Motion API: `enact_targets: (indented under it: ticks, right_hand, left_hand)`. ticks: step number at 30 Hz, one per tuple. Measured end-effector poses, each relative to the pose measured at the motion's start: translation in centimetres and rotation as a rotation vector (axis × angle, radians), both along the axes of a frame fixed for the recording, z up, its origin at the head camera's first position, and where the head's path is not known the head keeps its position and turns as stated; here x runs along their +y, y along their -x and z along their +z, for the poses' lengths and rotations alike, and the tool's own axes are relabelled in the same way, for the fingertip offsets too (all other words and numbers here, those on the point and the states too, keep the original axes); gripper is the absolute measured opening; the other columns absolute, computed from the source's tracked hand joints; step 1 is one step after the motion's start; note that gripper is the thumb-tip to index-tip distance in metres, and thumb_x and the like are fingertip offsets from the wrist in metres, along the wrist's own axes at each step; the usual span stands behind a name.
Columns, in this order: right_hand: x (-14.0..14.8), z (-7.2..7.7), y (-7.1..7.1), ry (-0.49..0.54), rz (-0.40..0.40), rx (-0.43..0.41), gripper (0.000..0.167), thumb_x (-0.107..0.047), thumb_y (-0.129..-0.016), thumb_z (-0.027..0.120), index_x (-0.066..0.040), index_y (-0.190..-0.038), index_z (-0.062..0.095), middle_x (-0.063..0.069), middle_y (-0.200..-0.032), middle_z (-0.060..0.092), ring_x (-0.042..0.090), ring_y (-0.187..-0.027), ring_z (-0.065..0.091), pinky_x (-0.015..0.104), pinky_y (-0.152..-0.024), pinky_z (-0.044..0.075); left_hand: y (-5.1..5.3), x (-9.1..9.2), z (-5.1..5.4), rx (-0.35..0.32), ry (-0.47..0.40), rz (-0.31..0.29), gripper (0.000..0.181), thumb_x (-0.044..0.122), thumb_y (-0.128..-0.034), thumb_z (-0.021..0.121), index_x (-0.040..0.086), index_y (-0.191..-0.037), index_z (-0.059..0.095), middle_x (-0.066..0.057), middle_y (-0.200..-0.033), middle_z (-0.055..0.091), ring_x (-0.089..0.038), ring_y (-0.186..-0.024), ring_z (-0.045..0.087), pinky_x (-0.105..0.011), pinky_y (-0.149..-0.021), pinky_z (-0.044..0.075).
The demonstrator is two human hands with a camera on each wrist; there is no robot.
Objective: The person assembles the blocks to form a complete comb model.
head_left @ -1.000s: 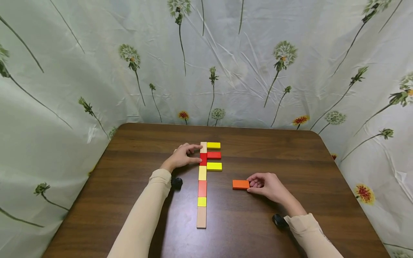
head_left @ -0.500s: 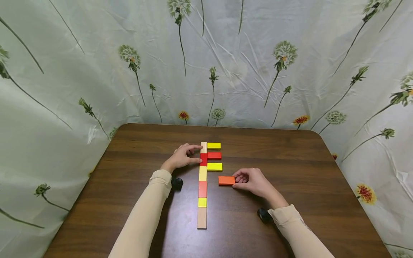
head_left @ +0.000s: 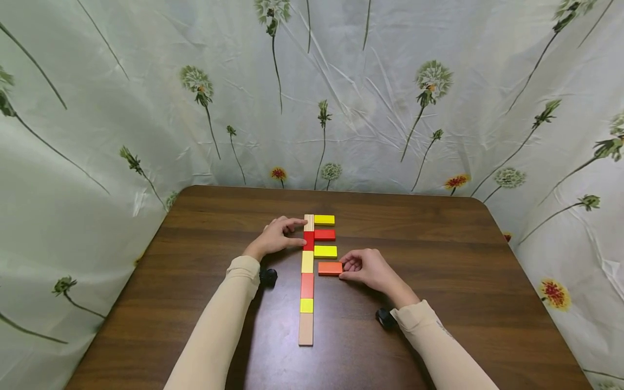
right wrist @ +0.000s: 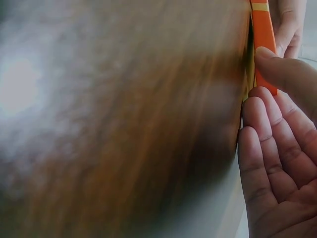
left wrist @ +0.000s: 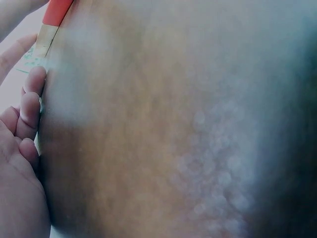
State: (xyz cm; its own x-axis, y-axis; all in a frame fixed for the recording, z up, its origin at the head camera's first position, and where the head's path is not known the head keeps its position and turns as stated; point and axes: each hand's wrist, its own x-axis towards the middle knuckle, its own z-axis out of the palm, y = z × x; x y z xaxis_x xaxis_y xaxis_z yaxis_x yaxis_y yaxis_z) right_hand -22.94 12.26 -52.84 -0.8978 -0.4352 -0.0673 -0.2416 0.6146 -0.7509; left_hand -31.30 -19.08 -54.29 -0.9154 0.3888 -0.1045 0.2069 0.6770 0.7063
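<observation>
A straight column of flat wooden blocks runs down the table in the head view. My left hand [head_left: 277, 237] touches its far end from the left: the index fingertip is at a striped wood block [head_left: 310, 226], the thumb tip at a red block [head_left: 310, 239]. With thumb and fingers, my right hand [head_left: 371, 269] pinches the right end of an orange block [head_left: 330, 268]. A narrow gap separates that block from the pale yellow block [head_left: 307, 262]. A yellow block [head_left: 324, 220], another red block [head_left: 324, 235] and a second yellow block [head_left: 325, 252] jut rightward from the column.
Nearer in the column lie a salmon block [head_left: 307, 285], a small bright yellow block [head_left: 306, 305] and a tan block [head_left: 306, 329]. The brown table [head_left: 463, 254] ends at a flowered curtain [head_left: 370, 108]. Black wrist cameras sit beside both sleeves.
My right hand has brought the orange block leftward and slightly away from me, from well right of the column to just beside it. The left hand stays in place.
</observation>
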Motion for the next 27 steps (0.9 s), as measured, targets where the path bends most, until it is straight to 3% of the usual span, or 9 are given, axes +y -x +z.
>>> enact_targets:
  ticks: [7, 27]
  right_hand:
    - [-0.6, 0.1, 0.3, -0.011, -0.003, -0.018, 0.029, -0.018, -0.085, 0.094, -0.006, -0.107, 0.079, 0.000, -0.088, 0.074, 0.010, -0.078, 0.064, 0.021, -0.072, 0.055]
    - [-1.5, 0.2, 0.4, -0.034, -0.013, -0.044, 0.029, -0.016, -0.083, 0.094, -0.007, -0.106, 0.079, -0.001, -0.086, 0.072, 0.011, -0.077, 0.062, 0.022, -0.072, 0.054]
  left_hand:
    - [0.1, 0.0, 0.0, 0.030, -0.005, -0.017, 0.064, 0.042, -0.0927, 0.084, 0.030, -0.152, 0.063, -0.009, -0.121, 0.061, -0.026, -0.111, 0.051, -0.044, -0.097, 0.037]
    - [0.0, -0.1, 0.0, 0.015, -0.011, -0.013, 0.064, 0.044, -0.0931, 0.083, 0.030, -0.152, 0.062, -0.009, -0.122, 0.061, -0.027, -0.112, 0.051, -0.045, -0.096, 0.038]
